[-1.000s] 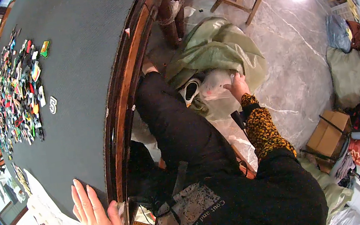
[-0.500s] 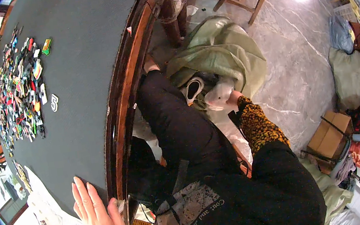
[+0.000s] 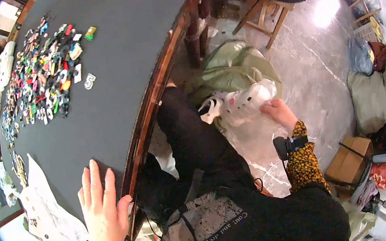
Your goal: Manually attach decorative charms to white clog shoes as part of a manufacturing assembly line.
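Observation:
My left hand (image 3: pixel 101 210) lies flat on the dark grey tabletop (image 3: pixel 113 77) near its edge, fingers stretched out, holding nothing. Down beside my leg, my right hand (image 3: pixel 282 114) grips the toe end of a white clog (image 3: pixel 259 93) with small red and dark charms on it. Clear plastic (image 3: pixel 243 128) seems to wrap or lie around the clog. A second white shoe part (image 3: pixel 212 110), perhaps a strap or another clog, shows next to it. Both are at the mouth of a green woven sack (image 3: pixel 230 66) on the floor. My right fingertips are partly hidden.
Many small colourful shoe charms (image 3: pixel 44 77) are heaped on the table's far left, with a white numeral-shaped charm (image 3: pixel 89 80) apart. White sheeting (image 3: pixel 48 214) lies near my left hand. A wooden stool (image 3: pixel 265 19), a cardboard box (image 3: pixel 351 160) and bagged goods stand on the right.
My right hand has come up and right out of the sack with the white clog, now more fully in sight. My left hand stays flat on the table; the view has shifted.

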A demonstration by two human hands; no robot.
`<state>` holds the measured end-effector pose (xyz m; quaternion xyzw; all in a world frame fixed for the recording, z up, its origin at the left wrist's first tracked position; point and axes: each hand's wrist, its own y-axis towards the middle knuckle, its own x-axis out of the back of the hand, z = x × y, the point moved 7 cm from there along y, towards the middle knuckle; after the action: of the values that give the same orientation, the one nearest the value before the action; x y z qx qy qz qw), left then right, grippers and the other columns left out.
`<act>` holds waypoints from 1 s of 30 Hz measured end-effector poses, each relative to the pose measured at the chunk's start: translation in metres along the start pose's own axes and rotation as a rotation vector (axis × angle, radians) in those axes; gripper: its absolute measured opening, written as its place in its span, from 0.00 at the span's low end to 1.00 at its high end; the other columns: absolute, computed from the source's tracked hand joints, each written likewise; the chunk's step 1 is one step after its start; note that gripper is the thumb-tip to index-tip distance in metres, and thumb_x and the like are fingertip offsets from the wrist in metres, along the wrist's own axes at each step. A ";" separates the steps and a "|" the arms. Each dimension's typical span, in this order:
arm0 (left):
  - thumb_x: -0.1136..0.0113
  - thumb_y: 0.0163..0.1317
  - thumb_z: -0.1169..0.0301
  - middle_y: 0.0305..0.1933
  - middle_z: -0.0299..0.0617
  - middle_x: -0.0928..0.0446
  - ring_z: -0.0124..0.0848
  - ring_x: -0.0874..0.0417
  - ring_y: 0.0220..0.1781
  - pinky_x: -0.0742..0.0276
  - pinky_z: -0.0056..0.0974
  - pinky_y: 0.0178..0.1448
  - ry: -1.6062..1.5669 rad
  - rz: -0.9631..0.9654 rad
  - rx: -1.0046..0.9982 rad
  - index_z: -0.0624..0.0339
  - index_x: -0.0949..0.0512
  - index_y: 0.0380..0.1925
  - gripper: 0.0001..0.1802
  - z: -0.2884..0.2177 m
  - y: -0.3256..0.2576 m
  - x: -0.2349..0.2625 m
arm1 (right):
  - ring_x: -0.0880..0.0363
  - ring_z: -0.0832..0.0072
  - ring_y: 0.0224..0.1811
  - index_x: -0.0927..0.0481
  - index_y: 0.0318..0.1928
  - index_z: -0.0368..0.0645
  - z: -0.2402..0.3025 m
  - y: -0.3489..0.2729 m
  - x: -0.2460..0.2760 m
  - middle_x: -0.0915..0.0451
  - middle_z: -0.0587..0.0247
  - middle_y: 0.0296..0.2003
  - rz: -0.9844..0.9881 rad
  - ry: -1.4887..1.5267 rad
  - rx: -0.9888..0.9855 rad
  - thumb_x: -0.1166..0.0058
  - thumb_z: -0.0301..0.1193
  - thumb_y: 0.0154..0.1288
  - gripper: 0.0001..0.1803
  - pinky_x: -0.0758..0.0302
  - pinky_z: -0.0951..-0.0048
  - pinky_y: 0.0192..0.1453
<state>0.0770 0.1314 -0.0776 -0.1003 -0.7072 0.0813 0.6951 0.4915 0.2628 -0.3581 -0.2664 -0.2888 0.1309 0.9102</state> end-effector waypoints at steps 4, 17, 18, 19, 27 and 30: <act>0.38 0.51 0.72 0.65 0.59 0.38 0.57 0.36 0.65 0.39 0.53 0.63 -0.135 -0.071 -0.153 0.69 0.31 0.55 0.29 0.002 -0.019 0.018 | 0.28 0.74 0.25 0.22 0.26 0.36 0.067 -0.046 0.040 0.24 0.61 0.21 -0.149 0.040 0.370 0.48 0.34 0.58 0.13 0.34 0.70 0.29; 0.36 0.55 0.65 0.58 0.55 0.30 0.50 0.28 0.59 0.31 0.47 0.59 -0.287 -0.354 -0.484 0.67 0.28 0.51 0.25 -0.025 -0.065 0.075 | 0.27 0.80 0.37 0.24 0.37 0.37 0.202 -0.250 0.188 0.23 0.65 0.35 -0.803 0.522 0.852 0.47 0.31 0.59 0.10 0.31 0.77 0.43; 0.37 0.56 0.65 0.60 0.55 0.31 0.50 0.28 0.59 0.31 0.47 0.60 -0.306 -0.343 -0.506 0.67 0.29 0.53 0.26 -0.027 -0.062 0.077 | 0.29 0.74 0.49 0.28 0.45 0.33 0.234 -0.286 0.185 0.27 0.57 0.44 -0.984 -0.056 1.038 0.51 0.38 0.64 0.18 0.34 0.72 0.55; 0.37 0.56 0.65 0.60 0.55 0.31 0.50 0.28 0.59 0.31 0.47 0.60 -0.305 -0.351 -0.505 0.67 0.29 0.53 0.26 -0.028 -0.057 0.079 | 0.31 0.70 0.54 0.28 0.48 0.31 0.248 -0.299 0.193 0.28 0.54 0.48 -0.952 -0.147 1.095 0.58 0.39 0.69 0.21 0.37 0.70 0.61; 0.41 0.61 0.61 0.65 0.63 0.39 0.57 0.34 0.64 0.35 0.46 0.66 -0.487 -0.349 -0.586 0.72 0.36 0.58 0.31 -0.053 0.003 0.091 | 0.24 0.67 0.53 0.34 0.60 0.32 0.373 -0.381 0.196 0.26 0.55 0.54 -0.848 0.201 1.715 0.58 0.44 0.68 0.29 0.29 0.68 0.61; 0.39 0.60 0.58 0.68 0.64 0.44 0.56 0.38 0.67 0.39 0.46 0.68 -0.515 -0.402 -0.593 0.73 0.44 0.63 0.40 -0.058 0.030 0.101 | 0.24 0.67 0.52 0.33 0.59 0.32 0.383 -0.360 0.187 0.26 0.55 0.54 -0.742 0.269 1.652 0.58 0.44 0.68 0.29 0.29 0.68 0.60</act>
<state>0.1347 0.1846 0.0132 -0.1324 -0.8556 -0.2395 0.4394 0.4428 0.1960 0.1938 0.5665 -0.0619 -0.0371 0.8209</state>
